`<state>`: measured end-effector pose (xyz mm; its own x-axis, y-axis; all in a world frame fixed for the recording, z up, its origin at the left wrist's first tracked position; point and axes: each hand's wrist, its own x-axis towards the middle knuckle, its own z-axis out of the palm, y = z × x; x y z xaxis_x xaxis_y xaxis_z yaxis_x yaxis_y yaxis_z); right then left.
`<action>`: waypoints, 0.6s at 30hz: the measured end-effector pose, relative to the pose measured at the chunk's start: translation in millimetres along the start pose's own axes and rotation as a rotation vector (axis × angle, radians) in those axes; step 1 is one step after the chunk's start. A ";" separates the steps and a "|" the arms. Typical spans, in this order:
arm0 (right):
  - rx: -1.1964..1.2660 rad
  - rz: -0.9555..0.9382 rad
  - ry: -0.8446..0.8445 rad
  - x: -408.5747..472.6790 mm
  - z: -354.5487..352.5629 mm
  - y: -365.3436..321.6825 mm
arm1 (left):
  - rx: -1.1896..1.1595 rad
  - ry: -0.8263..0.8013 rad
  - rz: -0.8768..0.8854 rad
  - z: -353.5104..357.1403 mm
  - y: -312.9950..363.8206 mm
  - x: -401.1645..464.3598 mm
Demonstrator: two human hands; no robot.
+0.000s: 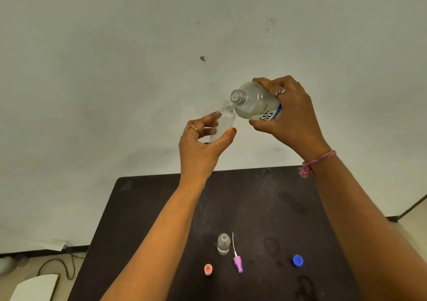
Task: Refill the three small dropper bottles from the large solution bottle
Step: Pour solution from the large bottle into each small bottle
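Nearest, on the dark table [161, 208]: an orange cap [208, 269], a purple spray top [238, 263] with its thin tube, a blue cap [297, 260], and one uncapped small bottle [223, 244] standing upright with a little clear liquid at the bottom. No third small bottle in view.

Higher and farther, above the table's far edge: left hand [203, 143] curled round a second small dropper bottle [223, 121], thumb at the front, fingers behind, bottle tilted with its open neck up and to the right. Apparently little or nothing inside, though hard to tell through the frosted plastic.

Just right of that: right hand [288, 118] wrapped firmly round the body of the large solution bottle [256, 103], uncapped, long axis lying nearly level, mouth pointing left and slightly above the small neck. Mouth of the large bottle just beside the small bottle's rim, perhaps touching; no stream visible.

Probably the start of a pour: more tilt needed from the right hand, small neck kept directly under the lip. Narrow opening, so spill risk over the left fingers.
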<state>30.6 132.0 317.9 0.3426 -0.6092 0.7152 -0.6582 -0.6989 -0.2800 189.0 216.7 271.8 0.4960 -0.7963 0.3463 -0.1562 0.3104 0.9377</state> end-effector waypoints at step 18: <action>-0.124 -0.123 0.073 9.4 -8.5 -4.3 | -0.034 -0.001 0.002 -0.1 8.2 -2.2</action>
<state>31.0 132.5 331.3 0.3791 -0.4897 0.7851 -0.6931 -0.7125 -0.1097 186.7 221.1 278.7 0.4949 -0.7962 0.3480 -0.1277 0.3296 0.9355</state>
